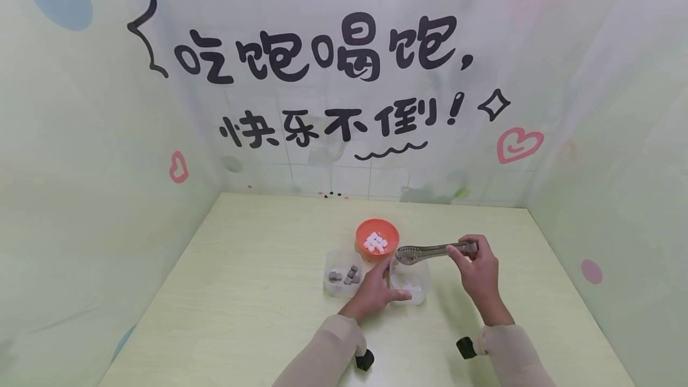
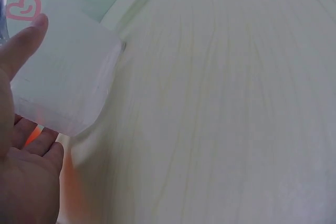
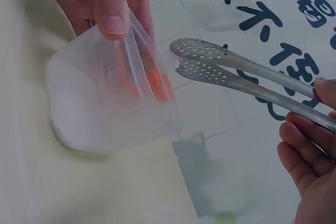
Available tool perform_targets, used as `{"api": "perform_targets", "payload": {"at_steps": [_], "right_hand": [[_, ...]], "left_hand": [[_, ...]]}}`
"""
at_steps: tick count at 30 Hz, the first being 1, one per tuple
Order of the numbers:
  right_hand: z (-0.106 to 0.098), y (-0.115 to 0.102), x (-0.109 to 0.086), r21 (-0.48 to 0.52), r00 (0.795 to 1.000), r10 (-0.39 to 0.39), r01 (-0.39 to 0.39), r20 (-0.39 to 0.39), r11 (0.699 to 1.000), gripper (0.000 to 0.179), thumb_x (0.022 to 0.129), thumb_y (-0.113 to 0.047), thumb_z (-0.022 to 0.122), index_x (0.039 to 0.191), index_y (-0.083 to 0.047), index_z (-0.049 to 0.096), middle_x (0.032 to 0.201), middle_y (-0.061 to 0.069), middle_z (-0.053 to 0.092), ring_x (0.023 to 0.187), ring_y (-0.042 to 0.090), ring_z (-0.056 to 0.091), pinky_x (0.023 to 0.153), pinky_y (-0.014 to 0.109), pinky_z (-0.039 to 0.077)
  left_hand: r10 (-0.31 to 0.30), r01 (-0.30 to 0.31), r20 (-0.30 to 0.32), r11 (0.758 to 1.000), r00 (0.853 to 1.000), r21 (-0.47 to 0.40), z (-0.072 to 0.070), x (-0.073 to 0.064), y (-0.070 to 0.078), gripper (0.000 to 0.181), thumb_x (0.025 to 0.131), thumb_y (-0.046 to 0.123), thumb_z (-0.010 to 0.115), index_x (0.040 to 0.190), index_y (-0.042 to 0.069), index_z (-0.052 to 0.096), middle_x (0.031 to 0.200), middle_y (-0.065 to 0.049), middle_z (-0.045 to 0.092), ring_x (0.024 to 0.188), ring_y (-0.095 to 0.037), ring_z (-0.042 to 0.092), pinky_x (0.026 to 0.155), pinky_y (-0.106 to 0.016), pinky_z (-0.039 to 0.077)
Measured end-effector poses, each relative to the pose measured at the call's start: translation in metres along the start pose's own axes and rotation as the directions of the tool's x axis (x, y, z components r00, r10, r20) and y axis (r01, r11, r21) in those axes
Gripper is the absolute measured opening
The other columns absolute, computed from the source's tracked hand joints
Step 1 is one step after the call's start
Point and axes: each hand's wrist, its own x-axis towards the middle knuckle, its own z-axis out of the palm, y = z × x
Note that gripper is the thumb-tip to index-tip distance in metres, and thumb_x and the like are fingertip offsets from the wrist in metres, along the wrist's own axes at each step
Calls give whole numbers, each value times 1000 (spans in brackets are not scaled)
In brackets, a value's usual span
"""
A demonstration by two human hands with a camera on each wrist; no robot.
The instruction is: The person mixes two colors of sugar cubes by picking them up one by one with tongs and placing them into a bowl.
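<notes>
On a pale table (image 1: 258, 279), the left hand (image 1: 376, 288) grips a clear container (image 1: 412, 300), thumb along its near side. If that grip shifts, the light tub might slide or tip. Just left of the same hand is a second container (image 1: 344, 254); a backward knock could jostle it. Beyond the left fingers is an orange bowl (image 1: 378, 221). The right hand (image 1: 478, 270) pinches metal tongs (image 1: 430, 252), their tips at the gripped tub's far rim; they could catch there. Whether the tips hold anything, I cannot tell. White cubes (image 1: 375, 243) in the bowl might slip from a loose squeeze; dark blocks (image 1: 352, 275) sit in the second container.

Beyond both hands, black wall lettering (image 1: 322, 46) reads "吃饱喝饱,", then, smaller, "快乐不倒!": roughly, "Eat and drink your fill, happiness won't fall!"
</notes>
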Motion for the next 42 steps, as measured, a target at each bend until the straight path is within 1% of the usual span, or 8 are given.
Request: {"api": "perform_targets", "payload": {"at_steps": [3,7,10,15,20,24,30,42], "right_hand": [[2,-7,2,7,1000,-5,5,-28,1000,27,83,9,71,102,15,53,83,15,62,72,-2,54,68,8,43],[6,-9,7,59,998,-15,19,-59,998,27,82,9,71,101,16,53,82,19,63,70,-1,56,62,10,44],[11,-11,11,78,997,-13,19,-72,997,27,83,8,71,102,16,53,84,23,64,70,0,56,60,10,45],[17,-16,16,104,997,-12,19,-72,994,27,85,7,69,103,17,52,84,22,63,71,2,56,59,9,44],[22,-18,21,161,997,-8,20,-73,987,28,85,8,68,104,18,50,84,22,61,71,3,57,58,10,45],[25,-19,23,160,997,-3,16,-83,987,28,86,6,69,104,17,51,85,21,62,71,2,57,59,10,45],[28,-18,27,204,995,21,-1,-97,979,28,86,6,68,104,18,50,84,22,61,70,2,59,56,11,45],[38,-16,31,219,994,50,-27,-100,975,28,88,3,69,106,15,51,83,9,60,70,2,60,56,12,46]], "left_hand": [[6,-6,1,1000,1000,-1,0,0,0,93,71,29,88,149,31,37,148,6,43,137,-21,38,110,-41,35],[3,-3,2,1000,1000,-5,0,0,0,91,71,31,88,148,27,39,147,5,44,136,-22,40,109,-41,37],[-6,6,5,1000,1000,-10,0,0,0,91,71,33,88,148,23,40,147,4,45,135,-24,41,108,-42,38],[-16,16,8,1000,1000,-15,0,0,-1,94,70,37,87,148,18,39,147,2,44,135,-25,41,109,-44,37],[-3,3,6,1000,1000,-2,0,0,-2,94,70,34,88,149,17,39,149,0,43,136,-25,39,110,-43,36],[-17,17,2,1000,1000,12,0,1,-2,94,71,34,87,149,17,38,149,-1,43,137,-24,38,110,-43,35],[-40,39,2,999,999,7,1,1,-1,94,71,36,87,149,19,39,149,1,43,137,-24,38,110,-44,35],[-31,31,-6,999,999,19,0,1,-2,93,71,37,87,149,18,39,148,0,44,137,-23,38,110,-46,34]]}}
